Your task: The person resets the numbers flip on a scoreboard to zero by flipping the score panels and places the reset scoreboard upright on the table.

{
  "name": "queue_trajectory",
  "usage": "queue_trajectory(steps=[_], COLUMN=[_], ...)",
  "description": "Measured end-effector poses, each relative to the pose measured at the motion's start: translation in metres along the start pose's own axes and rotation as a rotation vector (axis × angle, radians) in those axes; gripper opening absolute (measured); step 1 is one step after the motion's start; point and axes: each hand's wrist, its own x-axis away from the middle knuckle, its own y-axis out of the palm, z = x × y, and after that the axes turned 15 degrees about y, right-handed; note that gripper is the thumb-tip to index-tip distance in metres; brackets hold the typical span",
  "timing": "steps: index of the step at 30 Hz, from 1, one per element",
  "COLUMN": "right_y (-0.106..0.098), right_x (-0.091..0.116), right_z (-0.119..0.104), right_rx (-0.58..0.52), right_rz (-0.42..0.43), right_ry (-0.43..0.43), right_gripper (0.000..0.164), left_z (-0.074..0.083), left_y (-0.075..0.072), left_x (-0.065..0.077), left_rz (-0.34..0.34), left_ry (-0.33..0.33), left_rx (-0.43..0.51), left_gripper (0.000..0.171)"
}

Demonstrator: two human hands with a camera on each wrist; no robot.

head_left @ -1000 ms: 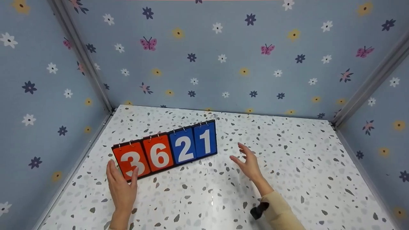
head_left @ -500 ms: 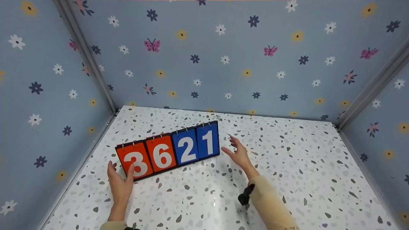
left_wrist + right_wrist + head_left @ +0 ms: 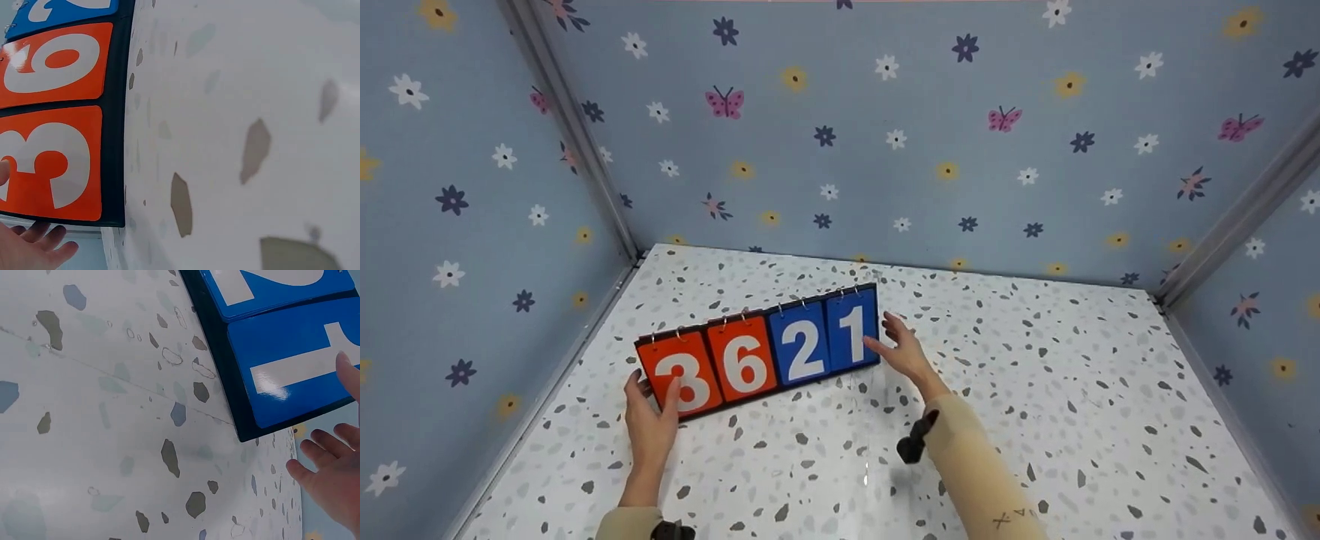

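A flip scoreboard stands at an angle on the speckled table, showing 3 and 6 on red cards and 2 and 1 on blue cards. At its left end is my left hand, thumb before the 3 and fingers beyond the side edge. The left wrist view has those fingers spread loosely beside the board's edge. My right hand is at the other end, thumb in front of the 1. In the right wrist view, its extended fingers lie outside the edge. Whether either thumb touches the cards is unclear.
Speckled white tabletop surrounds the scoreboard. A blue flowered back wall and side panels enclose it, with grey metal posts at the corners. Black wrist devices sit by the beige sleeves.
My right hand has moved left, from apart from the scoreboard to its right end. My left hand stays by the left end, shifting slightly. The whole view has drifted a little.
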Motion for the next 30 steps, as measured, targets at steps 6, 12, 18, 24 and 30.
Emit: queue_trajectory(steps=[6, 12, 18, 24, 30], right_y=[0.003, 0.005, 0.005, 0.004, 0.0], right_x=[-0.002, -0.003, 0.0, 0.005, 0.011], right_z=[-0.005, -0.005, -0.001, 0.006, 0.015], right_rx=[-0.066, -0.068, -0.063, -0.072, -0.07], right_rz=[-0.007, -0.001, 0.035, 0.112, 0.229], right_ry=[-0.022, -0.048, -0.048, -0.039, -0.058], right_gripper=[0.063, 0.056, 0.05, 0.045, 0.032], left_z=[0.003, 0.003, 0.004, 0.006, 0.01], left_y=[0.003, 0.003, 0.004, 0.007, 0.016], left_x=[-0.001, -0.001, 0.002, 0.01, 0.017], left_rz=[0.049, 0.062, 0.052, 0.096, 0.134], left_ry=[0.087, 0.128, 0.104, 0.114, 0.147], left_rx=[-0.002, -0.018, -0.051, -0.096, -0.126], left_gripper=[0.059, 0.046, 0.042, 0.036, 0.035])
